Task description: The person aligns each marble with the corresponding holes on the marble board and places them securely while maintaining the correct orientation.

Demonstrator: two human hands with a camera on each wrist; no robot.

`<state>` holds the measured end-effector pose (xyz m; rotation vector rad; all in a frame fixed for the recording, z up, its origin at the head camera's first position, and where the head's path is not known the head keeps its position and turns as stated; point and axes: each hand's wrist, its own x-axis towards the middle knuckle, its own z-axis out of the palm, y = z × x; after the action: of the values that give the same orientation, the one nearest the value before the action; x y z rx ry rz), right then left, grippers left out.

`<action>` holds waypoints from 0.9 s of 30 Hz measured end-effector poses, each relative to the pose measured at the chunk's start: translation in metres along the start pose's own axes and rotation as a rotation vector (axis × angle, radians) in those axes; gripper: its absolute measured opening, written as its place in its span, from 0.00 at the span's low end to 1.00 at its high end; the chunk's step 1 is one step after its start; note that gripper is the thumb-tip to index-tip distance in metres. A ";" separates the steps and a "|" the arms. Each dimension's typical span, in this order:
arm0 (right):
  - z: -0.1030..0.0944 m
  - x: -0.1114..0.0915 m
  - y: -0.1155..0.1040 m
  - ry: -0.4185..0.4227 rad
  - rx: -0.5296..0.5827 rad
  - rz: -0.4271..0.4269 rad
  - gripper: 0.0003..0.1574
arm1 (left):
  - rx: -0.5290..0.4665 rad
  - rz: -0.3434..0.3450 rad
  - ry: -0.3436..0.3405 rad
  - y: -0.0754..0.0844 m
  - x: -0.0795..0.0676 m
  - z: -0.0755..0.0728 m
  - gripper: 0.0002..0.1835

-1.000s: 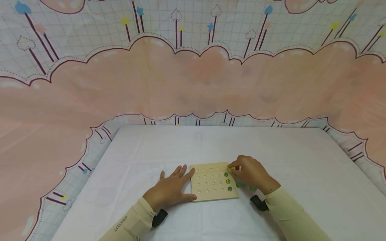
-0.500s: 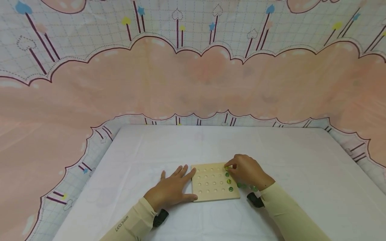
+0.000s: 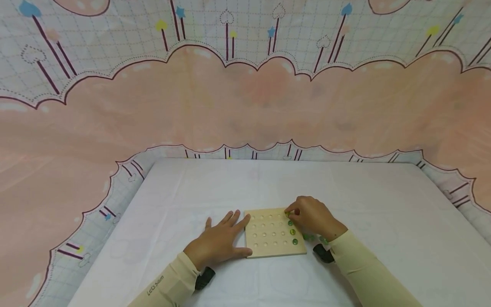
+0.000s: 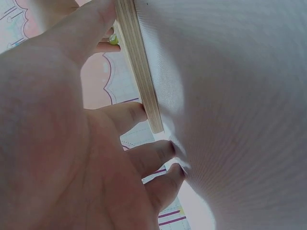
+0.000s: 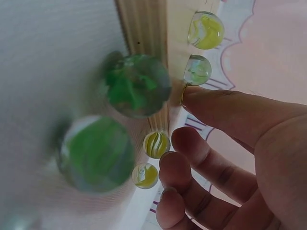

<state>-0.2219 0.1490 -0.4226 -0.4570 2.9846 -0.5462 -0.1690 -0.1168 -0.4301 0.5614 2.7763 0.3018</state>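
Note:
A pale wooden board (image 3: 268,250) with rows of round hollows lies on the white table. Glass marbles sit in its right-hand column: a green marble (image 3: 290,223), a yellow-green marble (image 3: 293,232) and another green marble (image 3: 295,241). My left hand (image 3: 216,242) is spread at the board's left edge, thumb and index finger touching it. At the far right corner my right hand (image 3: 316,217) pinches a yellowish marble (image 4: 113,39) over the top hollow of that column. Thumb and fingertips hide most of this marble in the right wrist view.
Right of the board, loose marbles lie on the table, among them a large-looking green marble (image 5: 98,153) and a yellow-striped marble (image 5: 156,145). The right hand partly covers them in the head view. A patterned peach cloth (image 3: 245,106) hangs behind the table (image 3: 199,183).
My right hand has moved slightly left and inward, bringing the pinched marble from the board's right edge to the far corner hollow. The left hand keeps its place on the board's edge.

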 end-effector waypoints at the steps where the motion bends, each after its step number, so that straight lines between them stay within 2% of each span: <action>1: -0.001 0.000 -0.001 -0.001 0.002 0.001 0.09 | 0.001 0.000 0.000 0.000 0.000 0.000 0.50; 9: -0.001 0.000 -0.001 -0.006 -0.002 0.011 0.09 | -0.007 0.004 0.003 0.000 0.000 0.000 0.50; 20: -0.008 -0.008 0.007 0.002 -0.021 0.069 0.12 | 0.001 0.009 0.007 0.002 -0.001 0.000 0.50; 27: -0.018 -0.017 0.019 0.034 -0.047 0.032 0.14 | 0.001 0.003 0.005 0.002 0.000 0.000 0.50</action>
<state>-0.2132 0.1776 -0.4124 -0.4065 3.0377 -0.4867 -0.1680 -0.1154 -0.4299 0.5666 2.7811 0.3026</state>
